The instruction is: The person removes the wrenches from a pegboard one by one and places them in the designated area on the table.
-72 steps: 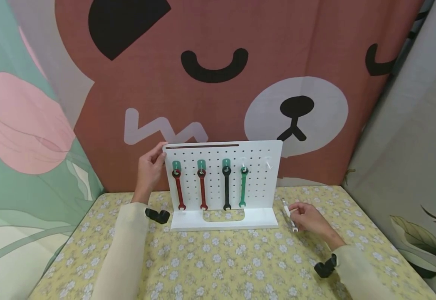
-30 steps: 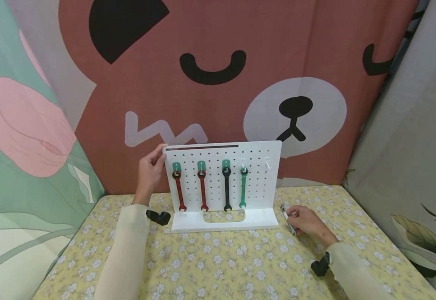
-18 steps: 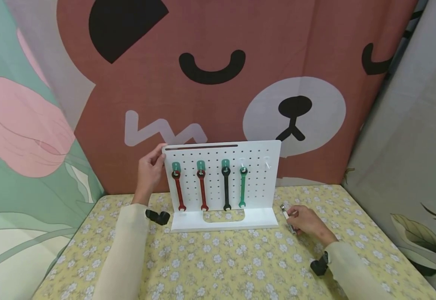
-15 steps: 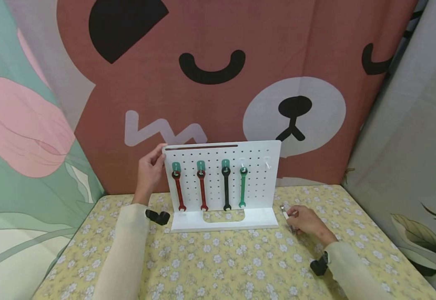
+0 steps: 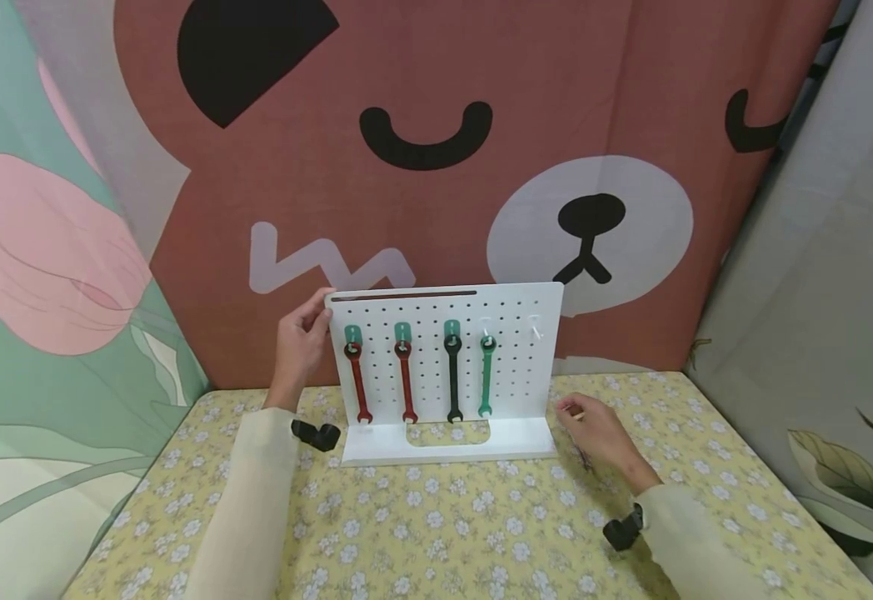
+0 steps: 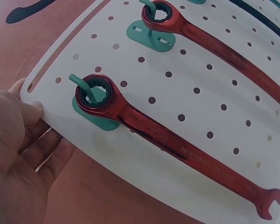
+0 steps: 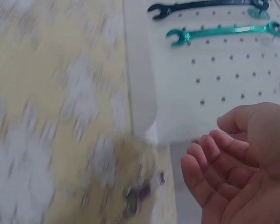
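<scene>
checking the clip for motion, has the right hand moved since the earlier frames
Yes. The right hand has shifted left and slightly away from the person, toward the right end of the pegboard base, which stayed put. Its fingers now hold nothing.

A bear-face cloth hangs behind the yellow floral table; a tulip print, perhaps fabric, hangs left.

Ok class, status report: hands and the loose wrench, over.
Left hand grips corner of white perforated pegboard. Right hand empty, above blurred silver wrench on floral tablecloth. Nothing blocking.
</scene>
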Tool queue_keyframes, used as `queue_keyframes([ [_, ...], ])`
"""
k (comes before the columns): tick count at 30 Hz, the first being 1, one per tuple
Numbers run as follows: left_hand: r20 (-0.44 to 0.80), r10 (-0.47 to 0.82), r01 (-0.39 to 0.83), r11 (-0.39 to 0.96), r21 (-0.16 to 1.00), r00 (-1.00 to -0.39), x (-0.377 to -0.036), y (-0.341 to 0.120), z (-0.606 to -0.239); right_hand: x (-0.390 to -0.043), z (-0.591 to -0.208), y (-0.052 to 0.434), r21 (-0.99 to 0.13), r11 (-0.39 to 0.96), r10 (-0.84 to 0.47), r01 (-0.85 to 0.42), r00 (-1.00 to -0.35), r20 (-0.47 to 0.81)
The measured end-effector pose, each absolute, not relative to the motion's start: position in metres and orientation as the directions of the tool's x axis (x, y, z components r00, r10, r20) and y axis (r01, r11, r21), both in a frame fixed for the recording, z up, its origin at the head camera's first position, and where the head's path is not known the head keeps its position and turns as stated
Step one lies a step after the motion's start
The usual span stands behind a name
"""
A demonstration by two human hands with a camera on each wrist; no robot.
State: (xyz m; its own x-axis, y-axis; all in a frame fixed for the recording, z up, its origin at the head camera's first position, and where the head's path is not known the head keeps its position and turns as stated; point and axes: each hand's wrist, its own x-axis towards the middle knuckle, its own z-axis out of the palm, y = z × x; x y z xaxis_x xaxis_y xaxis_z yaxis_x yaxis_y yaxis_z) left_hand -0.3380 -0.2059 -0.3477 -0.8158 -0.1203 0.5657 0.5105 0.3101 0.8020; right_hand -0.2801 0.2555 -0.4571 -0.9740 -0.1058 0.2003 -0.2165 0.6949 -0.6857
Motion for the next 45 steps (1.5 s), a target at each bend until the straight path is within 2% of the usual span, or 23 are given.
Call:
queue_keyframes([
  [6,0.558,-0.13,0.499,0.317,0.807,-0.82,-0.339,-0.206,-0.348,-0.286,-0.448,0.226,-0.757,0.608,-0.103,-0.239,-0.969,0.223],
  [16,0.542,-0.133,0.488,0.297,0.82,-0.83,-0.338,-0.205,-0.348,-0.297,-0.442,0.191,-0.79,0.496,-0.151,-0.361,-0.931,0.332],
  [21,0.54,-0.131,0.487,0.295,0.822,-0.831,-0.338,-0.205,-0.348,-0.303,-0.445,0.178,-0.806,0.465,-0.094,-0.366,-0.926,0.366],
  [26,0.539,-0.132,0.488,0.29,0.824,-0.832,-0.338,-0.205,-0.348,-0.307,-0.448,0.166,-0.842,0.43,-0.042,-0.325,-0.939,0.341],
  [39,0.553,-0.144,0.486,0.333,0.808,-0.821,-0.339,-0.206,-0.349,-0.309,-0.451,0.155,-0.867,0.395,-0.085,-0.305,-0.951,0.296],
  [45,0.553,-0.149,0.489,0.322,0.811,-0.82,-0.338,-0.205,-0.349,-0.31,-0.451,0.15,-0.864,0.423,-0.086,-0.273,-0.961,0.262],
])
